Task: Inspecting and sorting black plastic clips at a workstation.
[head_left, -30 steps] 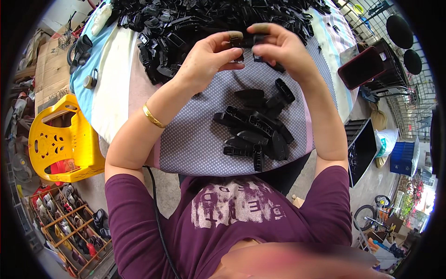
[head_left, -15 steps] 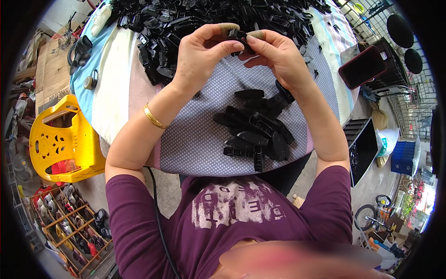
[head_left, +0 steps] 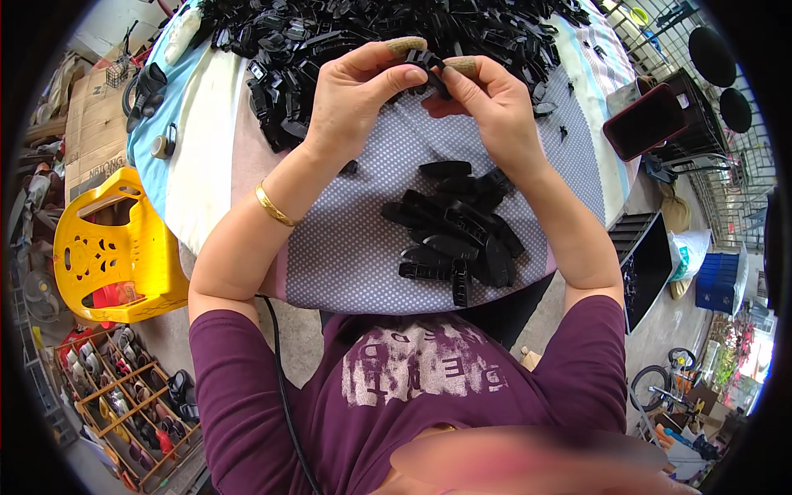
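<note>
both hands [head_left: 429,91] drew nearer, pinching a ridged black plastic clip [head_left: 426,63]

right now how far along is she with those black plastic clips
Done, by the look of it: a small stack of black plastic clips lies on the dotted grey cloth near the person. In hand: the left hand and right hand together pinch one small black plastic piece. Left: the large heap of loose black parts beyond the hands.
</note>
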Available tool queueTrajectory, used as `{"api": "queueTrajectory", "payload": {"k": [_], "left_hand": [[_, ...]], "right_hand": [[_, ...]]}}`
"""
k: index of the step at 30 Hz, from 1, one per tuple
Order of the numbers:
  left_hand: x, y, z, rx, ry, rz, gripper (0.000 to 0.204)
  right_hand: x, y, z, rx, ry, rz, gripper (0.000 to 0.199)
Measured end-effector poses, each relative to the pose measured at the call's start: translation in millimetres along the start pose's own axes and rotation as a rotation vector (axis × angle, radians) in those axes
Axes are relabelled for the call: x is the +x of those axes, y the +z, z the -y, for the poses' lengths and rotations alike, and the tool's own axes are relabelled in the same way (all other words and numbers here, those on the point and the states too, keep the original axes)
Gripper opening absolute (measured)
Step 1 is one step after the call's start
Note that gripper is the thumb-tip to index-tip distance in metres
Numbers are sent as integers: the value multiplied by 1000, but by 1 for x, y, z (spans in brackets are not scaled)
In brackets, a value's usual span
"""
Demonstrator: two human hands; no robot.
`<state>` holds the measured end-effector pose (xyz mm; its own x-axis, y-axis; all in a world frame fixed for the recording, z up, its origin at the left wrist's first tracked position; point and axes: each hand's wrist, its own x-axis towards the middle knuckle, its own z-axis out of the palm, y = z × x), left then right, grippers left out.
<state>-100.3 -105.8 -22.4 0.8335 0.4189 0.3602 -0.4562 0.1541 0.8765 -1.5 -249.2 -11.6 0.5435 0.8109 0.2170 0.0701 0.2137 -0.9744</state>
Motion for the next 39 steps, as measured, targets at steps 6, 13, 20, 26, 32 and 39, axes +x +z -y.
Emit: {"api": "queueTrajectory", "payload": {"k": [6,13,20,26,32,39], "left_hand": [[-1,0,-4,131,-1,34,29],[-10,16,2,23,-27,-103,31],[-5,0,-10,154,-113,104,28],[-4,8,-12,71,-38,122,23],[-2,5,-10,563,-3,119,34],[-17,28,-13,941,-92,579,28]], "right_hand": [[0,-1,1,-146,-28,35,22],[2,3,-16,-413,-288,-124,28],[3,-6,-5,-551,-189,162,31],[-5,1,-4,-688,-348,29,25],[10,-42,31,-1119,-89,164,31],[11,-77,12,-1389,-101,221,32]]}}
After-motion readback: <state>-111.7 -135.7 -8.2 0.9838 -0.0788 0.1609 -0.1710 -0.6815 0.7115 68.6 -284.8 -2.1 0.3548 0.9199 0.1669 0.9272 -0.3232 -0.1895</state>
